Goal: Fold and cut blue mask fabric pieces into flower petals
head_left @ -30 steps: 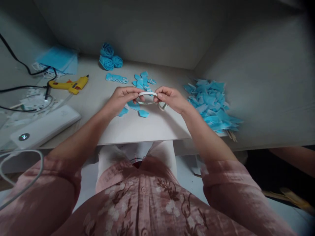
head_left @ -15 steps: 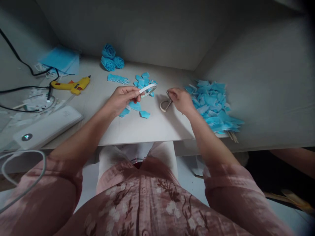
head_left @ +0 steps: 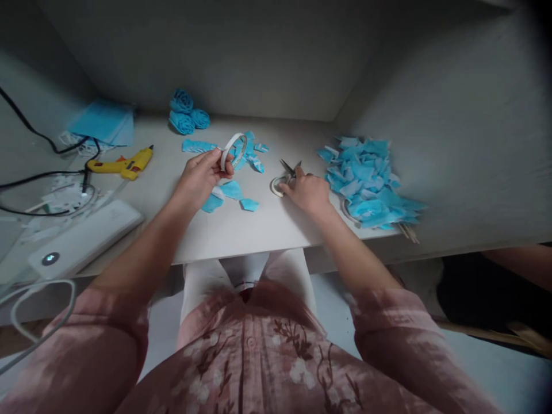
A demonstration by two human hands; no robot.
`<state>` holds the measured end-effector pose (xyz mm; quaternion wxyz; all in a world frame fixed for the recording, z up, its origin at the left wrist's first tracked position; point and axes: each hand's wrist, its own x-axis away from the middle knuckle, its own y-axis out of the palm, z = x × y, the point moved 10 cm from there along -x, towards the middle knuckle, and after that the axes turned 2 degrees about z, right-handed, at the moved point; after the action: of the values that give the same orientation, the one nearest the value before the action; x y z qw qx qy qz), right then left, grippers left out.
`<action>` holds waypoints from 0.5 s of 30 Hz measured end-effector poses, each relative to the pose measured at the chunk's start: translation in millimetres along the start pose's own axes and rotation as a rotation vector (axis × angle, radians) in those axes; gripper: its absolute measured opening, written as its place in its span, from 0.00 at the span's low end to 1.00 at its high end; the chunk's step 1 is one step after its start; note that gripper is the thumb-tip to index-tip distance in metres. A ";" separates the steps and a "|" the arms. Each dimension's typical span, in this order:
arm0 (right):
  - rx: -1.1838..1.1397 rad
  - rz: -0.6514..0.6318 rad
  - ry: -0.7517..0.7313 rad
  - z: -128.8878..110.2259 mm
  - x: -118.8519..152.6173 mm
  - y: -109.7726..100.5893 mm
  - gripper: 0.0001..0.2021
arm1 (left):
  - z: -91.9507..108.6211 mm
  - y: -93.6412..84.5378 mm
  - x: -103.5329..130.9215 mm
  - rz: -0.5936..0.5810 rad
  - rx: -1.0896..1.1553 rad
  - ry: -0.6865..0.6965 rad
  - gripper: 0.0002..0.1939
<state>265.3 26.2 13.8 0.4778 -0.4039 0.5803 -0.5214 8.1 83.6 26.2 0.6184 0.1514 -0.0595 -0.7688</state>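
My left hand (head_left: 199,177) is closed on a white ring-shaped roll of tape (head_left: 233,150), held upright above blue cut pieces (head_left: 232,190) on the table. My right hand (head_left: 309,190) is closed round the handles of a pair of scissors (head_left: 290,168), whose blades point away from me and stand apart. One pale loop of the scissors shows left of my right thumb. Right beside my right hand is a large heap of blue pieces (head_left: 366,172).
Three blue rolled flowers (head_left: 182,122) stand at the back. To the left are blue sheets (head_left: 103,123), a yellow glue gun (head_left: 123,167), black cables and a white power bank (head_left: 86,238). Thin sticks (head_left: 408,233) jut from under the heap. A person's arm (head_left: 524,264) shows far right.
My left hand has tilted the tape ring more upright and moved slightly left. My right hand has come down onto the scissors, whose open blades now show.
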 end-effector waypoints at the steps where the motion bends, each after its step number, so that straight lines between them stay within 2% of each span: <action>1: -0.018 -0.020 0.002 -3.5 -3.0 1.2 0.38 | -0.3 -0.7 -0.5 0.006 -0.013 -0.003 0.18; 5: -0.075 -0.043 0.030 1.5 -17.4 1.5 0.30 | 0.6 1.2 -1.4 -0.014 -0.048 0.003 0.25; 7: -0.200 -0.040 0.064 15.9 -23.1 2.1 0.33 | 1.4 2.5 -1.5 -0.028 -0.045 0.012 0.28; 8: -0.330 -0.061 0.084 23.9 -24.4 4.7 0.35 | 1.1 2.7 -1.5 -0.030 -0.040 0.012 0.28; 10: -0.747 -0.081 0.120 36.3 -22.5 6.2 0.36 | -0.8 2.4 -1.4 -0.028 -0.022 0.001 0.30; 12: -1.228 -0.164 0.023 26.5 -13.3 1.5 0.36 | -3.3 2.1 -0.9 -0.023 -0.007 -0.013 0.30; 15: -1.590 -0.351 -0.136 -4.7 14.3 -13.2 0.36 | -7.5 2.8 0.6 -0.026 0.003 -0.037 0.30</action>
<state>257.2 11.8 24.9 -0.0061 -0.7378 0.6749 0.0047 12.8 83.1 19.8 0.6068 0.1389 -0.0698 -0.7795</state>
